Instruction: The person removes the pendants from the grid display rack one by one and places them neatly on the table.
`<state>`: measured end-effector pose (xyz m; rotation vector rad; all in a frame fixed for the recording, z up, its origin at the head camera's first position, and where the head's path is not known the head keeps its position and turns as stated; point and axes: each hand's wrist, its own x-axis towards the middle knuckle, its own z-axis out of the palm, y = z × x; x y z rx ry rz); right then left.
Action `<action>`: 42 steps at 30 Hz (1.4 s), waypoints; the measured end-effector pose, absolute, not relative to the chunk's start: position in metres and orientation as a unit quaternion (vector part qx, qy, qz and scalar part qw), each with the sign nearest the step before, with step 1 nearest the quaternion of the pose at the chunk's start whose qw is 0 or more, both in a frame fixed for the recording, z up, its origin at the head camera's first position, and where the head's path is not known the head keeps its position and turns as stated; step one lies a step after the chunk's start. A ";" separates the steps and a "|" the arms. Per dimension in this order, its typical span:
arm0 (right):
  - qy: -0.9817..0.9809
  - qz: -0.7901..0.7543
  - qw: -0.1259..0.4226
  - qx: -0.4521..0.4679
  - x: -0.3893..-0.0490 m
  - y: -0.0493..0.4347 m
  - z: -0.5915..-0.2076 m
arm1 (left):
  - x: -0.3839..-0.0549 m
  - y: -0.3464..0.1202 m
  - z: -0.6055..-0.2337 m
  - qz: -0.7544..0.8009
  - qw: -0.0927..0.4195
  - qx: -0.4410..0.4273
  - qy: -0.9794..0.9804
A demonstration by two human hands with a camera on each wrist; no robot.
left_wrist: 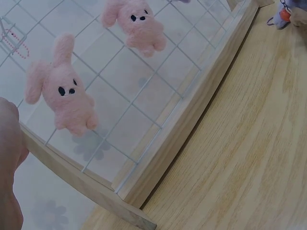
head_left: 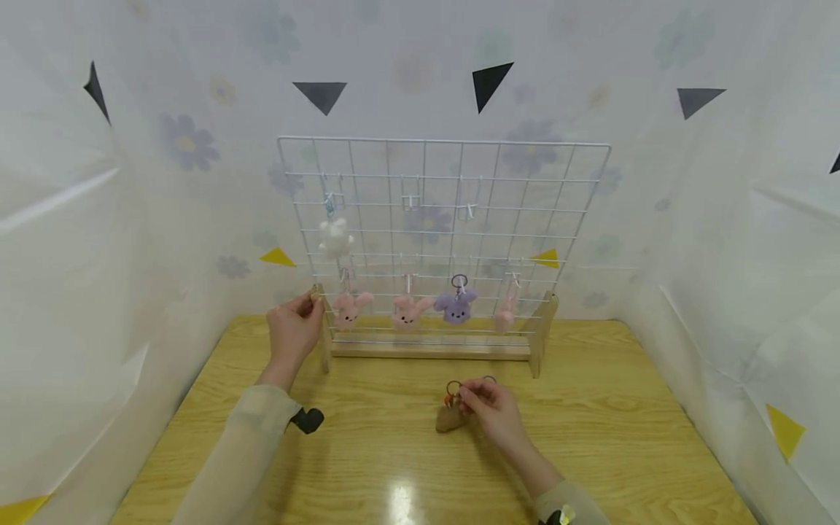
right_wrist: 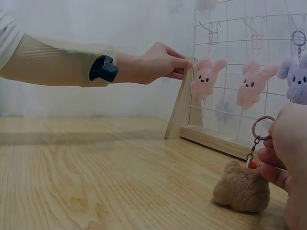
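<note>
While left hand (head_left: 294, 328) grips rack post (head_left: 324, 332), right hand (head_left: 494, 410) pinches brown plush keychain (head_left: 450, 415).

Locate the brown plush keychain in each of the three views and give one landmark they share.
Head: the brown plush keychain lies on the table, lower centre, with the right hand pinching its ring.
Left wrist: only its orange bead and ring show, at the top right corner.
Right wrist: lower right, resting on the table.
Shared landmark: the leftmost pink bunny hanging on the wire grid.
</note>
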<state>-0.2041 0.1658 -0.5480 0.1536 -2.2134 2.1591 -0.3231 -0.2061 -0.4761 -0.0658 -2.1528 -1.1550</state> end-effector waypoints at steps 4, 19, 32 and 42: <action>-0.725 0.687 0.016 0.043 -0.211 0.164 -0.547 | -0.324 -0.207 -0.477 -0.447 0.345 -0.032 -0.825; -0.815 0.571 0.028 0.095 -0.239 0.163 -0.557 | -0.327 -0.209 -0.479 -0.443 0.356 -0.054 -0.821; -0.870 0.476 0.031 0.127 -0.263 0.160 -0.555 | -0.327 -0.209 -0.478 -0.436 0.356 -0.053 -0.825; -0.895 0.427 0.016 0.128 -0.277 0.160 -0.558 | -0.325 -0.208 -0.478 -0.438 0.350 -0.044 -0.827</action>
